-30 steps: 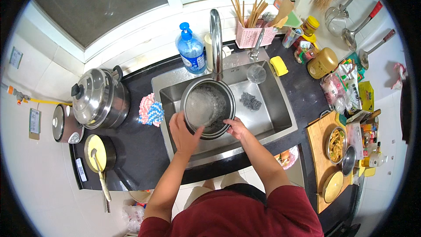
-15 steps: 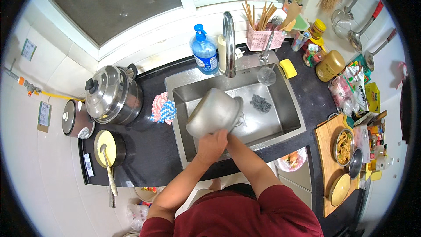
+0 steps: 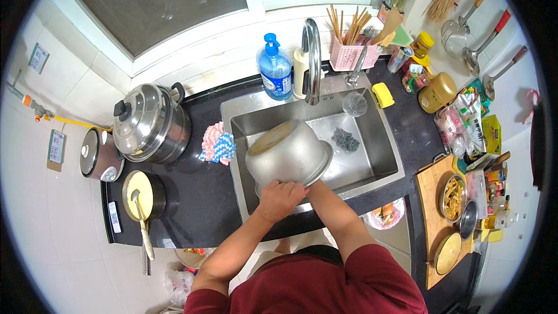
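I've got the steel pot tipped on its side over the sink, base toward me and to the left, mouth facing down and away; can't see what's inside it from here. My left hand is closed on the near rim, fingers curled over the edge. My right hand is behind the pot, only the forearm shows, so I can't tell how it grips. In the sink basin: a ball of steel wool on the bottom, right of the pot, not touching it. The tap arches above the pot. A blue soap bottle stands on the sink's back edge. Left counter: a lidded steamer pot, contents hidden; a small pan with yellow stuff and a spoon resting in it. Right counter: a bowl of cooked food on a cutting board.
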Demonstrator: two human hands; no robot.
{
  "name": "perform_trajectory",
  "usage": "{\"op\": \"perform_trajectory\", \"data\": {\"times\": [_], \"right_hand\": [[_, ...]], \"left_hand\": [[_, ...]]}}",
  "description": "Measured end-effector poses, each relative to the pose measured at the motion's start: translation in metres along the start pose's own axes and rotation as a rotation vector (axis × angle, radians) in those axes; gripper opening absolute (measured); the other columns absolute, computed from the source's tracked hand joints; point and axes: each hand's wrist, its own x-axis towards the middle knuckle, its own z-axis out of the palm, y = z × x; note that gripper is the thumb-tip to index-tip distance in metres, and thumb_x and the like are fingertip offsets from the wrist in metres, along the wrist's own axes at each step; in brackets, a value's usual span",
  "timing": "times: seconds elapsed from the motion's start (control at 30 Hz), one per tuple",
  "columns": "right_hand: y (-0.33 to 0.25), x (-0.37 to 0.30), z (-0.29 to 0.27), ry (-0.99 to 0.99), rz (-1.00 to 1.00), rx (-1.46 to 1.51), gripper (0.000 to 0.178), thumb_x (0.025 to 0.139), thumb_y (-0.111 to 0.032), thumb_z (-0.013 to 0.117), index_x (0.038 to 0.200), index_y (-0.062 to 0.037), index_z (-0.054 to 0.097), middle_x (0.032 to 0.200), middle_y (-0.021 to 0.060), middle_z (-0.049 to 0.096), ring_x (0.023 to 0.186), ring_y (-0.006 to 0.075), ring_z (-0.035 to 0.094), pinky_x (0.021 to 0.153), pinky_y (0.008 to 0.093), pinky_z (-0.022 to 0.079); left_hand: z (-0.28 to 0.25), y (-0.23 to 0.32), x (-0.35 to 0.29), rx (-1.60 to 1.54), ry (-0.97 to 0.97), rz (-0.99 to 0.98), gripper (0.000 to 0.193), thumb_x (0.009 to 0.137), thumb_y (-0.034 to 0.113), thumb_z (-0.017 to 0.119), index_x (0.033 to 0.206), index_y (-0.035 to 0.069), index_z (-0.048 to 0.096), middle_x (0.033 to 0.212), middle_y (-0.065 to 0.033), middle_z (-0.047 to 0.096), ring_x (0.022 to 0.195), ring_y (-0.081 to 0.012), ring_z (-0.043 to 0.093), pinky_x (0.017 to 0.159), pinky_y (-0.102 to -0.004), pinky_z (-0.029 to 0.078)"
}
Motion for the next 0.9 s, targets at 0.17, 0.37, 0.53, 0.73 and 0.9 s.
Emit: {"op": "perform_trajectory", "data": {"times": [0.17, 0.37, 0.53, 0.73, 0.9], "right_hand": [[0.005, -0.003, -0.056, 0.194, -0.004, -0.302, 0.041, 0.086, -0.034, 0.055, 0.109, 0.0003, 0.055, 0.104, 0.0127, 0.06, 0.095, 0.0215, 0.057, 0.084, 0.0396, 0.043], [-0.158, -0.097, 0.01, 0.199, 0.189, 0.149, 0.053, 0.086, -0.046, 0.051, 0.109, 0.0009, 0.052, 0.099, 0.0138, 0.062, 0.095, 0.0261, 0.059, 0.087, 0.0408, 0.042], [-0.201, -0.118, 0.052, 0.101, -0.019, 0.43, 0.03, 0.086, -0.03, 0.053, 0.1, -0.003, 0.049, 0.084, 0.0102, 0.061, 0.077, 0.0202, 0.061, 0.067, 0.0335, 0.05], [-0.199, -0.104, 0.047, 0.371, -0.129, 0.386, 0.015, 0.077, 0.0, 0.048, 0.09, -0.0049, 0.046, 0.081, 0.0056, 0.056, 0.06, 0.0125, 0.055, 0.047, 0.0249, 0.046], [-0.193, -0.105, 0.027, 0.42, -0.187, 0.284, 0.024, 0.077, 0.0, 0.047, 0.101, -0.0022, 0.048, 0.085, 0.0078, 0.057, 0.069, 0.0153, 0.056, 0.062, 0.0295, 0.048]], "left_hand": [[0.002, -0.012, 0.011, -0.015, 0.082, -0.15, 0.024, 0.07, 0.024, 0.069, 0.066, 0.012, 0.048, 0.054, -0.0031, 0.047, 0.043, -0.0222, 0.047, 0.042, -0.0317, 0.037], [0.016, -0.04, -0.004, 0.071, 0.121, -0.276, 0.024, 0.072, 0.024, 0.068, 0.067, 0.011, 0.049, 0.055, -0.0045, 0.049, 0.043, -0.0236, 0.047, 0.042, -0.0336, 0.037], [0.034, -0.035, 0.007, 0.052, 0.135, -0.287, 0.025, 0.072, 0.026, 0.068, 0.068, 0.011, 0.049, 0.056, -0.0044, 0.051, 0.044, -0.0228, 0.049, 0.042, -0.0326, 0.038], [0.038, -0.038, 0.004, -0.085, 0.014, -0.266, 0.021, 0.073, 0.025, 0.067, 0.083, 0.011, 0.054, 0.074, -0.005, 0.056, 0.065, -0.0247, 0.056, 0.058, -0.036, 0.044], [0.03, -0.128, -0.034, 0.211, 0.059, -0.542, 0.05, 0.073, 0.016, 0.064, 0.121, 0.013, 0.051, 0.123, -0.013, 0.048, 0.113, -0.0352, 0.043, 0.091, -0.0491, 0.035]]}}
